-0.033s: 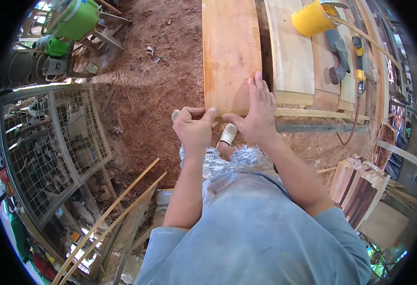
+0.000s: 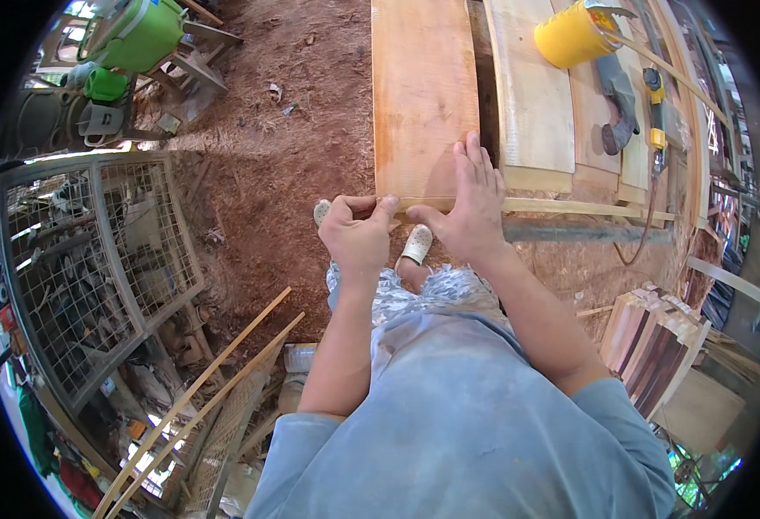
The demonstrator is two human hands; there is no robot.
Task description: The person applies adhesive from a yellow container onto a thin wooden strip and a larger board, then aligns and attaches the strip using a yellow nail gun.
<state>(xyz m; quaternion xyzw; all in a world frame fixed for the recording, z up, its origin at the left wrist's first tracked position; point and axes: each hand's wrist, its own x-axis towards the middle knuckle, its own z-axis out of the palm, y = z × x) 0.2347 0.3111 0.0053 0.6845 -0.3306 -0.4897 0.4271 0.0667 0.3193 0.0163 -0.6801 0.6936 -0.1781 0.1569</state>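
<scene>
A wide, pale orange wooden board (image 2: 423, 95) stretches away from me, its near end in front of my body. Along that end runs a thin wooden strip (image 2: 561, 206), which carries on to the right past the other planks. My left hand (image 2: 355, 232) pinches the strip's left end between thumb and bent fingers, by the board's near left corner. My right hand (image 2: 477, 208) lies with fingers stretched forward over the board's near right corner, thumb pointing left along the strip. Its palm hides part of the strip and the board's edge.
Right of the board lie paler planks (image 2: 531, 104), a yellow container (image 2: 563, 36), a dark curved tool (image 2: 620, 112) and a yellow-and-black tool (image 2: 654, 95) with a hose. A wire-mesh frame (image 2: 103, 251) and two long strips (image 2: 215, 381) are at left. Stacked wood pieces (image 2: 652, 346) stand at right.
</scene>
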